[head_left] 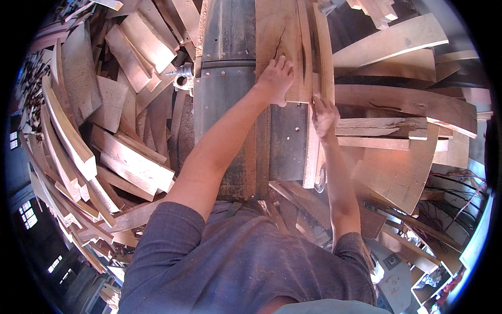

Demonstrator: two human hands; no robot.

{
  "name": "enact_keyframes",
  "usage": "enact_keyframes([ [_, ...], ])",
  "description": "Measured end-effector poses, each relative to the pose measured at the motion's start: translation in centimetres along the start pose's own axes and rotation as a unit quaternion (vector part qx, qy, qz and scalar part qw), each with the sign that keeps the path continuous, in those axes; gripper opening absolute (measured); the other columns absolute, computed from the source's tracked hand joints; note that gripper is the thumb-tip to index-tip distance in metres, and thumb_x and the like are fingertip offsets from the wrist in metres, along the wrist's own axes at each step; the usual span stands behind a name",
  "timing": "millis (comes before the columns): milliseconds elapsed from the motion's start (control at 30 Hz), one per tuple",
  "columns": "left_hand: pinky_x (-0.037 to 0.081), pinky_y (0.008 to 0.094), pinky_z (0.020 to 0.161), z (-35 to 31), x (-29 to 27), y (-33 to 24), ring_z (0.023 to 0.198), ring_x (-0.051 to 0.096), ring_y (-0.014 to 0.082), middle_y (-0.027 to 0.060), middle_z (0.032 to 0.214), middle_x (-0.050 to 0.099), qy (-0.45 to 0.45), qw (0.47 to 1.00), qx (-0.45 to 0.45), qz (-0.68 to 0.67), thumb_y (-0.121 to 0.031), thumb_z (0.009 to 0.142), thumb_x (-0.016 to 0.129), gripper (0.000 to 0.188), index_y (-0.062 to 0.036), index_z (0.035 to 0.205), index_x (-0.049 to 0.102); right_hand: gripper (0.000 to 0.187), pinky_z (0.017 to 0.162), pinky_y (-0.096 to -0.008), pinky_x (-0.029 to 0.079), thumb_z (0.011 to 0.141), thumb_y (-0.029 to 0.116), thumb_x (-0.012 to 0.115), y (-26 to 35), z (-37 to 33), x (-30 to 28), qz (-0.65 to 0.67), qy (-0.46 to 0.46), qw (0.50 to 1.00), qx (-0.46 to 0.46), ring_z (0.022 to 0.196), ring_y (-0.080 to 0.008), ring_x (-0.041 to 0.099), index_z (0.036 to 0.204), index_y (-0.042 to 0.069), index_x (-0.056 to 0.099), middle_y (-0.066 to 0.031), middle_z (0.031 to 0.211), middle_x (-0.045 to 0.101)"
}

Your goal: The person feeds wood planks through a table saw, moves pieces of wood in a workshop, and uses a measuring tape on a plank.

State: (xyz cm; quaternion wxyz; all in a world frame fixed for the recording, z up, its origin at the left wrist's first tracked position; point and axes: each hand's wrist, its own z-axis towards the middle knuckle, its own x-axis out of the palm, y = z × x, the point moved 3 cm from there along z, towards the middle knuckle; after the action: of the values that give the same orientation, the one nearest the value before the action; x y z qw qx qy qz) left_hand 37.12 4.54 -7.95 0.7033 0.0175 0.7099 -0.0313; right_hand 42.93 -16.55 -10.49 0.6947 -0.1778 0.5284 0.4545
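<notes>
A wide wooden board (277,26) with a dark crack lies lengthwise on the metal bed (225,110) of a woodworking machine. My left hand (275,81) presses on top of its near end, fingers stretched forward and thumb out to the side. Along the board's right side runs a long wooden strip (325,52). At the near right corner of the board, my right hand (325,119) has its fingers bent and closed over the strip's edge. Its fingertips partly hide what they grip.
Curved wooden pieces (68,123) are heaped high to my left. More boards (387,99) stack close by on the right, beside my right forearm. A metal fitting (183,77) juts from the bed's left edge. Cables (460,193) hang at the far right.
</notes>
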Motion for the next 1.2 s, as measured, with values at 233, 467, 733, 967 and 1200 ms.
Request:
enact_keyframes([
  [233,0.040,0.0477,0.111,0.5,0.0,0.6,0.139,0.043,0.0406,0.0189,0.141,0.051,-0.004,1.000,-0.003,-0.012,-0.042,0.051,0.087,0.088,0.0019,0.124,0.065,0.014,0.071,-0.0445,0.054,0.090,0.016,0.070,-0.1,0.7,0.2,0.006,-0.008,1.000,0.003,0.081,-0.0324,0.067,0.103,0.011,0.068,-0.0095,0.089,0.066],
  [467,0.039,0.0478,0.112,1.1,-0.1,1.2,0.140,0.041,0.0407,0.0192,0.142,0.051,-0.004,1.000,-0.008,-0.021,-0.040,0.052,0.088,0.087,0.0010,0.124,0.065,0.012,0.070,-0.0430,0.054,0.090,0.018,0.070,-0.1,1.6,0.5,0.006,-0.021,1.000,0.002,0.080,-0.0310,0.067,0.100,0.011,0.069,-0.0088,0.087,0.066],
  [733,0.040,0.0473,0.107,1.8,0.0,2.0,0.135,0.044,0.0405,0.0193,0.137,0.054,-0.019,1.000,0.000,-0.024,-0.038,0.049,0.088,0.092,0.0036,0.127,0.064,0.017,0.070,-0.0431,0.054,0.088,0.015,0.071,-0.7,2.4,1.0,0.008,-0.023,1.000,-0.007,0.081,-0.0312,0.067,0.104,0.011,0.069,-0.0081,0.086,0.066],
  [967,0.037,0.0470,0.114,3.5,-0.1,4.0,0.140,0.040,0.0399,0.0182,0.141,0.049,0.006,0.999,-0.020,-0.048,-0.037,0.050,0.089,0.090,0.0020,0.126,0.062,0.017,0.073,-0.0449,0.056,0.084,0.011,0.071,-0.7,5.4,1.2,0.022,-0.014,1.000,0.013,0.083,-0.0315,0.068,0.101,0.013,0.071,-0.0090,0.091,0.070],
  [1200,0.035,0.0479,0.118,11.3,-0.7,13.0,0.139,0.040,0.0405,0.0184,0.141,0.049,0.005,0.998,-0.022,-0.057,-0.035,0.050,0.089,0.091,0.0031,0.128,0.061,0.016,0.074,-0.0445,0.056,0.085,0.011,0.070,-6.8,16.5,4.1,0.058,0.016,0.997,0.046,0.087,-0.0342,0.068,0.101,0.014,0.072,-0.0114,0.093,0.071],
])
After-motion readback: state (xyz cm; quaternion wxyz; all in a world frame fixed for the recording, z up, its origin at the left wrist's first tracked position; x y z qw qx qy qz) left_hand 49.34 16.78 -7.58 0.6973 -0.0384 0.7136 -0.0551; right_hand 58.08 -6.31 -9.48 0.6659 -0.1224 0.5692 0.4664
